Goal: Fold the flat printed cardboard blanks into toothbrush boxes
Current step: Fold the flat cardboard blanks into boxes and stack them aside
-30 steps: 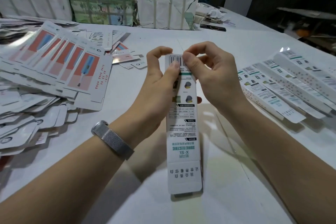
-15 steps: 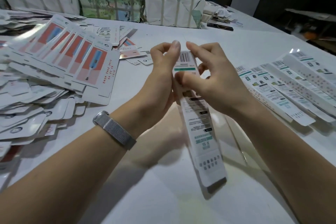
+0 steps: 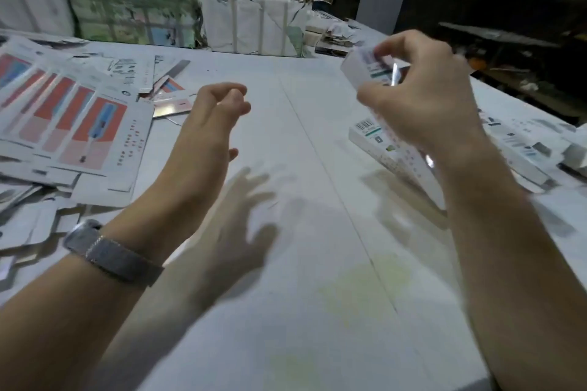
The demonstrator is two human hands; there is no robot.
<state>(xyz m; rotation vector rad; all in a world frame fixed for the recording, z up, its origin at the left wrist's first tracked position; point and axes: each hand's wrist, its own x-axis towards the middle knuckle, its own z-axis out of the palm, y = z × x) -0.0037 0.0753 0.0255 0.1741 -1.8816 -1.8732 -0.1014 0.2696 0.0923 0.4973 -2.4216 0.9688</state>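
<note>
My right hand [image 3: 425, 105] is raised at the right, above the row of folded boxes [image 3: 524, 146], and grips a folded toothbrush box [image 3: 365, 70] by its barcode end. The box is blurred and most of its length is hidden behind the hand. My left hand [image 3: 212, 124] hovers over the middle of the white table [image 3: 301, 200], holding nothing, with fingers loosely curled and apart. A fanned stack of flat printed blanks [image 3: 79, 117] with red panels lies to its left.
Loose cut-out cardboard scraps [image 3: 28, 219] pile up at the left edge. Strapped bundles of wrapped stock [image 3: 254, 22] stand along the table's far side. A grey watch band [image 3: 111, 254] sits on my left wrist.
My left hand has let go of the box and pulled back to the left. My right hand has carried the box up and to the right, over the row of folded boxes.
</note>
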